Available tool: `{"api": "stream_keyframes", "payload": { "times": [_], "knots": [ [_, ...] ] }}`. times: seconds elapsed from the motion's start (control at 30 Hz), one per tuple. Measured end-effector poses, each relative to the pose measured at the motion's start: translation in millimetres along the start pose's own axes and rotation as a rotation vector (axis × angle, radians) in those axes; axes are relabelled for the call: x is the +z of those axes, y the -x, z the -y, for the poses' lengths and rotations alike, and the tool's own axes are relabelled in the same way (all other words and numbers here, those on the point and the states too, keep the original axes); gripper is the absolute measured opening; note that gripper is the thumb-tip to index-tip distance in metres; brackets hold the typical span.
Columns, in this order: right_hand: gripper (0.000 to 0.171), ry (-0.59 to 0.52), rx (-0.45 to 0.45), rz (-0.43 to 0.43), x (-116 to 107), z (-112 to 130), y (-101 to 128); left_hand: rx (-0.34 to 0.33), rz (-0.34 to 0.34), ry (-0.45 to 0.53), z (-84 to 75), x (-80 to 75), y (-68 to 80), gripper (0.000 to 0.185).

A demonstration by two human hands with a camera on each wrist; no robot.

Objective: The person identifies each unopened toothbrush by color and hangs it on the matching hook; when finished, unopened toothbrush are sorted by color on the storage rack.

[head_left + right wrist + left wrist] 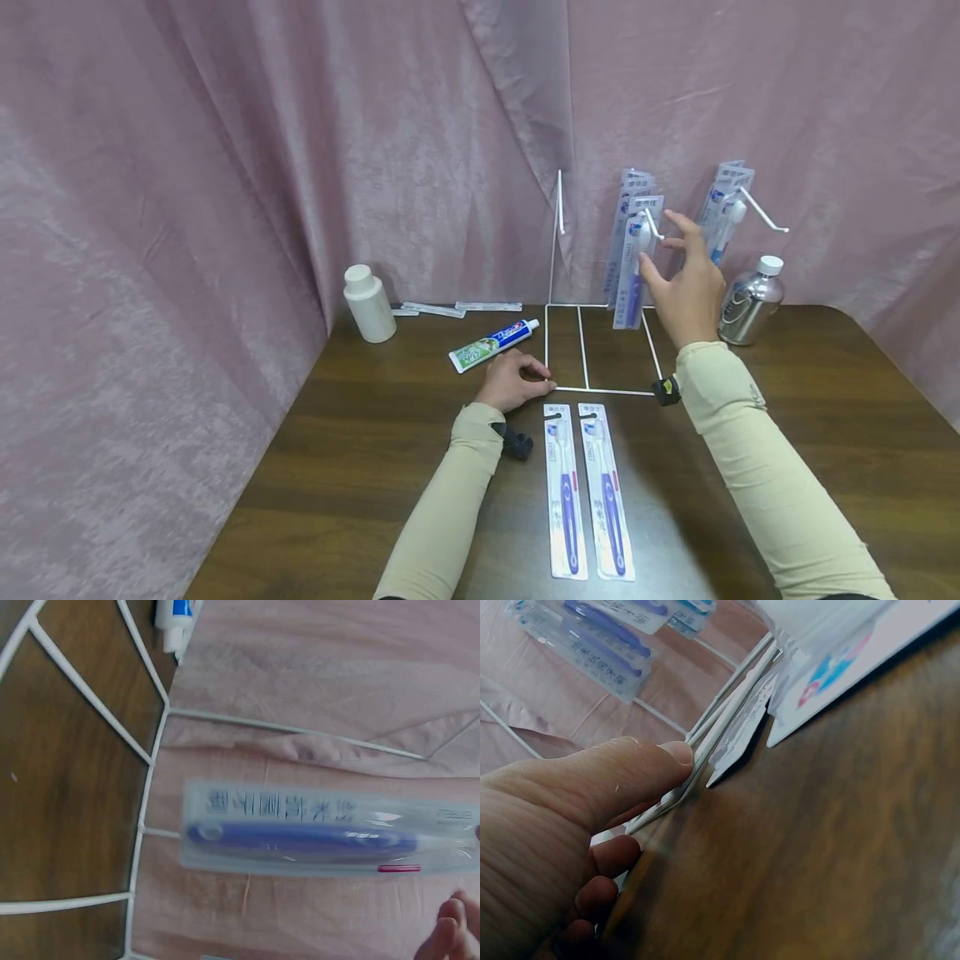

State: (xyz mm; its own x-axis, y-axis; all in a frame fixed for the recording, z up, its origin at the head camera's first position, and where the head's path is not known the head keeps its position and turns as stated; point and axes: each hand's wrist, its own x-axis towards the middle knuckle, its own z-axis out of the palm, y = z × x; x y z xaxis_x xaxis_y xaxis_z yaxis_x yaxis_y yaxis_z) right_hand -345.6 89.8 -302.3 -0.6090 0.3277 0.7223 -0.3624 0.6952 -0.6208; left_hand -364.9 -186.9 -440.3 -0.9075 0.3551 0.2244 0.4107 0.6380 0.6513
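A white wire rack [600, 390] stands on the wooden table, its base at the centre. My left hand [538, 379] holds the front left corner of the base, with the thumb [676, 754] pressed along the wire [727, 727] and the fingers curled beside it. Toothbrush packs [628, 250] hang on the middle hook, and more packs [723, 204] hang on the right hook. My right hand [667, 250] is raised at the middle hook with fingers spread and grips nothing. In the right wrist view one hanging pack [315, 832] fills the centre and fingertips [450, 930] show at the lower right.
Two toothbrush packs [564, 492] [606, 492] lie flat in front of the rack. A toothpaste tube [493, 344] and a white bottle [367, 302] sit at the back left. A metal bottle [750, 302] stands at the back right. Pink curtain surrounds the table.
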Motion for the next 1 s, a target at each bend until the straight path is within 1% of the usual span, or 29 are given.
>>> {"api": "stream_keyframes", "payload": {
  "times": [0.07,0.13,0.2,0.27,0.37,0.47,0.6,0.63,0.7,0.8,0.9,1.0],
  "knots": [
    [0.068,-0.018,0.027,0.022,-5.4,-2.5,9.0,-0.008,0.004,0.004,0.0,0.8,0.2,0.019],
    [0.071,-0.030,0.059,0.061,-10.9,-5.4,22.6,-0.013,0.003,0.004,0.7,1.6,0.0,0.019],
    [0.068,-0.055,0.086,0.120,-15.3,-9.6,39.7,-0.015,-0.003,0.007,1.6,2.3,-0.5,0.018],
    [0.061,-0.077,0.113,0.190,-18.4,-15.7,59.6,-0.007,-0.011,0.006,2.9,3.3,-1.9,0.018],
    [0.049,-0.123,0.156,0.322,-21.0,-26.2,90.6,0.005,-0.013,0.013,3.1,4.6,-3.7,0.018],
    [0.040,-0.186,0.232,0.478,-23.2,-32.9,119.0,0.013,-0.014,0.018,2.8,6.2,-4.7,0.018],
    [0.032,-0.270,0.352,0.705,-27.6,-34.6,145.7,0.018,-0.008,0.017,1.8,7.0,-4.4,0.019],
    [0.030,-0.283,0.364,0.760,-28.2,-34.7,150.1,0.020,-0.007,0.017,1.1,6.4,-4.0,0.019],
    [0.029,-0.276,0.345,0.863,-29.3,-35.5,157.1,0.018,-0.006,0.023,-0.5,4.4,-2.7,0.019],
    [0.034,-0.263,0.258,0.982,-30.6,-37.4,163.6,0.007,-0.003,0.018,-2.1,1.3,-0.2,0.018],
    [0.047,-0.238,0.169,1.028,-30.9,-38.3,166.7,-0.004,0.004,0.007,-2.3,-0.5,1.3,0.018],
    [0.053,-0.184,0.112,1.013,-29.8,-36.9,168.0,-0.006,0.004,0.010,-2.5,-0.3,0.7,0.018]
  ]
}}
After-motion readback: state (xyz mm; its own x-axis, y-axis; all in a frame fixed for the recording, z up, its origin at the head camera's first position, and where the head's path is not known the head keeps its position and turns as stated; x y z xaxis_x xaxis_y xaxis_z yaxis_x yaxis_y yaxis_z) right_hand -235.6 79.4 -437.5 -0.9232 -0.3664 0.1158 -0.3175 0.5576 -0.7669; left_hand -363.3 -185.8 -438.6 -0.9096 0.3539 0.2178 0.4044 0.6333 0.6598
